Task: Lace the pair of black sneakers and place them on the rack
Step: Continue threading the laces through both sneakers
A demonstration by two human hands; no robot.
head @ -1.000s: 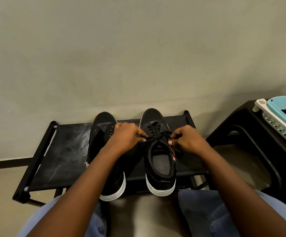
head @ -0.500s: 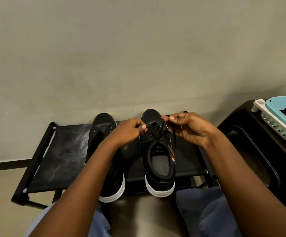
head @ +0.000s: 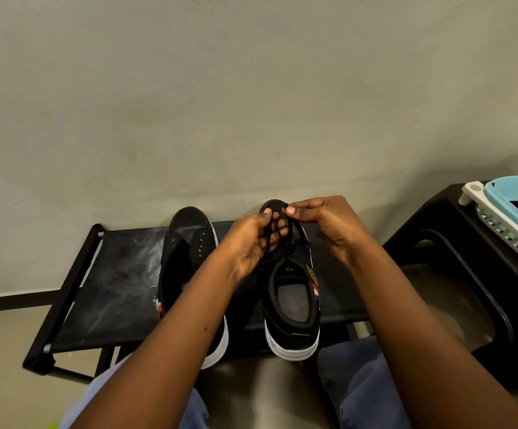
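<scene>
**Tying off the right-hand sneaker's lace above its tongue**

The thin black cord lace (head: 278,230) is soft and limp, light enough to follow the fingers wherever they lead, and probably a little slick; it is best taken near its free ends, pinched between thumb and fingertip, since a looser hold would likely let the loop slide out; the black canvas low-top sneaker with a thick white rubber sole (head: 291,305) that it belongs to looks light but firm in the sole, and could be lifted by the heel collar or the side wall without harm.

That sneaker stands on the black fabric shelf of the low metal-framed shoe rack (head: 109,283), toe towards the wall; just beside it, to the left, stands its mate, a matching black sneaker with bare eyelets and no lace threaded (head: 189,243), so by my judgement half the lacing is yet to do.

The left hand (head: 248,243) is raised over the laced shoe's toe, palm turned partly upward, its fingers curled with lace strands running across them; the right hand (head: 322,224) faces it, thumb and forefinger pinching the lace at the top; the two sets of fingertips nearly meet; both forearms reach forward over the knees in blue cloth.
</scene>
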